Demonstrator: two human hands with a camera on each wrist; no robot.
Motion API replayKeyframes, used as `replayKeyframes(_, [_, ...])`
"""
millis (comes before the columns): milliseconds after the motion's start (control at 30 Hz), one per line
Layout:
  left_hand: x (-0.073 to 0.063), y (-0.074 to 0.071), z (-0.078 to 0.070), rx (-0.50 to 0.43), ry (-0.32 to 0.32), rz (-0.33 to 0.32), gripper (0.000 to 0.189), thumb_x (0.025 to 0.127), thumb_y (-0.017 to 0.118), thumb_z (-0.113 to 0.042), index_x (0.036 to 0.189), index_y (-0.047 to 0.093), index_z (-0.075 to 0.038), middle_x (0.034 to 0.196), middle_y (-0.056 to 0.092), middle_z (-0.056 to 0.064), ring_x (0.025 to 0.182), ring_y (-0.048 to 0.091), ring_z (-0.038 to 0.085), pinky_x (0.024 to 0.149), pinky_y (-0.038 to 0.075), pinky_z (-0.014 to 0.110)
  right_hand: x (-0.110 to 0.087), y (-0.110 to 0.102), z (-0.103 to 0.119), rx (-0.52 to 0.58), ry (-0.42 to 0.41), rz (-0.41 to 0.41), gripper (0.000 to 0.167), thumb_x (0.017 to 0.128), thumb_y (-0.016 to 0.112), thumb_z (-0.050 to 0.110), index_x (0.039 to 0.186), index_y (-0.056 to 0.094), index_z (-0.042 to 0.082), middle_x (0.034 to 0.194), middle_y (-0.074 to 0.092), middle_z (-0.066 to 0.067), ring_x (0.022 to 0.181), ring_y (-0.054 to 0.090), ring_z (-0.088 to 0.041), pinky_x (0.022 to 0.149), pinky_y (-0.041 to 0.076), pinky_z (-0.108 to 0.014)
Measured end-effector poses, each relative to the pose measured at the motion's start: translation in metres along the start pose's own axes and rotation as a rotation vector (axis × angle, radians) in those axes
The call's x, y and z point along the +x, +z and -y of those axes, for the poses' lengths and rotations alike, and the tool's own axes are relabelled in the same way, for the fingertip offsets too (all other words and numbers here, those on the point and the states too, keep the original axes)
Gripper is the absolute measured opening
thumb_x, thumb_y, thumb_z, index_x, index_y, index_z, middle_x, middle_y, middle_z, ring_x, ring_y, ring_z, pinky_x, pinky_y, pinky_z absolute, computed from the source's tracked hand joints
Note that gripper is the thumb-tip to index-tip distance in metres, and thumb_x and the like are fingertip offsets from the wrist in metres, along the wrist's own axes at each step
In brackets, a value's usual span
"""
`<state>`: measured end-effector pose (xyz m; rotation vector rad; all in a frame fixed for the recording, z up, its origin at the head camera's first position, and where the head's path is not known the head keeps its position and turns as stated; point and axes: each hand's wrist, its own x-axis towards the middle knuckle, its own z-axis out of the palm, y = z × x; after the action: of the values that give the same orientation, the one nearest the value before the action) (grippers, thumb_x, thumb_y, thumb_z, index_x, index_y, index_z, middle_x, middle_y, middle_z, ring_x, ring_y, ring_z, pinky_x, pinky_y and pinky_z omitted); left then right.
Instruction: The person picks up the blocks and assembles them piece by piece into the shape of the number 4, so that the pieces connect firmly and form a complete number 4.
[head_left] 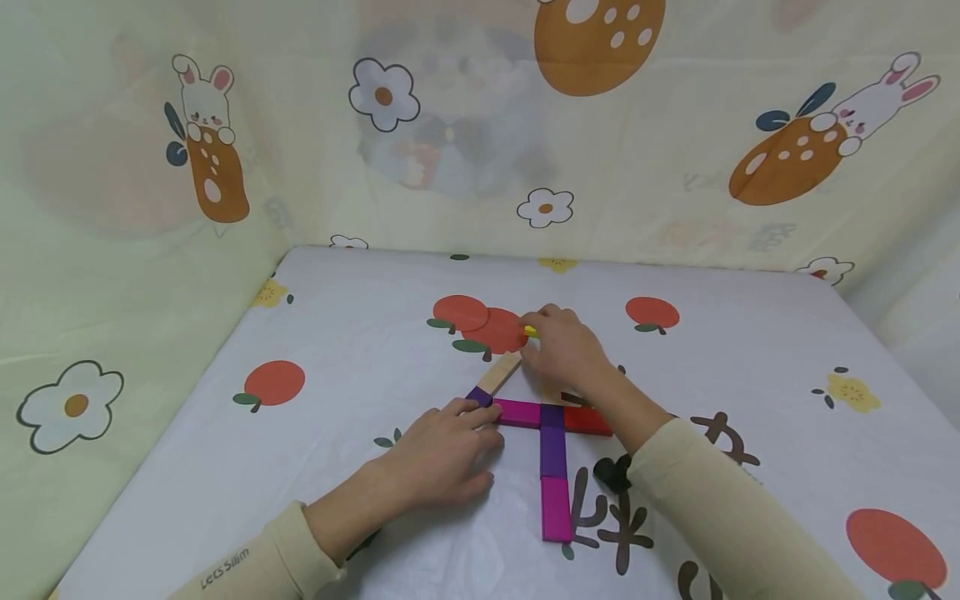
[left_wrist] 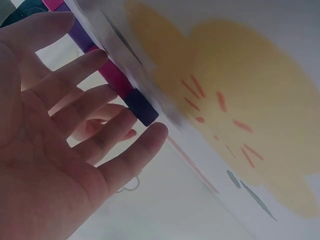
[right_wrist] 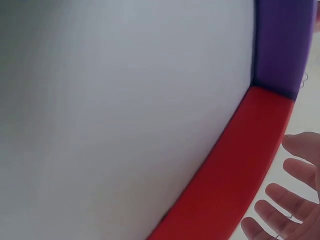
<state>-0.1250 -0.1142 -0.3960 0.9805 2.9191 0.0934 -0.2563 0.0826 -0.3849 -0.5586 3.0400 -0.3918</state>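
Between thumb and fingers my right hand [head_left: 566, 352] pinches a small yellow block [head_left: 530, 331], most of it hidden by the hand. My left hand [head_left: 450, 454] has its fingers loosely extended, fingertips at a purple block [head_left: 480, 396] and the left end of a pink block [head_left: 517, 413]. A plain wooden block [head_left: 500, 372] slants up from that purple block. A second upright purple block [head_left: 553, 450] meets the pink one and a red block [head_left: 587, 421] at its top. Below it lies a magenta block [head_left: 557, 510]. Another wooden block [head_left: 551, 393] shows partly under the right hand.
The blocks lie on a white tablecloth [head_left: 360, 333] printed with apples, flowers and dark lettering. Cream curtains [head_left: 465, 167] with rabbits and flowers hang behind and at the left. Beside the right sleeve is a small black object [head_left: 612, 473].
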Motion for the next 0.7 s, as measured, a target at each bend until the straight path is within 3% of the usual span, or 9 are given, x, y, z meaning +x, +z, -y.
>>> replayKeyframes(267, [0.002,-0.001,-0.001,-0.005,-0.021,0.03,0.04,0.091,0.074,-0.04,0.128,0.073,-0.024,0.152,0.057,0.001,0.137,0.052,0.026,0.1,0.056,0.046,0.005,0.001,-0.008,0.02,0.042,0.024,0.047,0.097,0.066,0.022,0.143,0.061,0.013,0.144,0.056,-0.019,0.131,0.053,-0.039,0.101,0.055,-0.055])
replayKeyframes(700, [0.001,-0.003,-0.002,-0.007,-0.006,0.007,0.037,0.09,0.074,-0.037,0.124,0.074,-0.023,0.149,0.059,0.003,0.134,0.054,0.027,0.096,0.058,0.046,0.011,-0.006,-0.016,-0.006,0.058,0.061,0.047,0.099,0.064,0.022,0.144,0.059,0.011,0.146,0.056,-0.02,0.13,0.054,-0.041,0.102,0.053,-0.056])
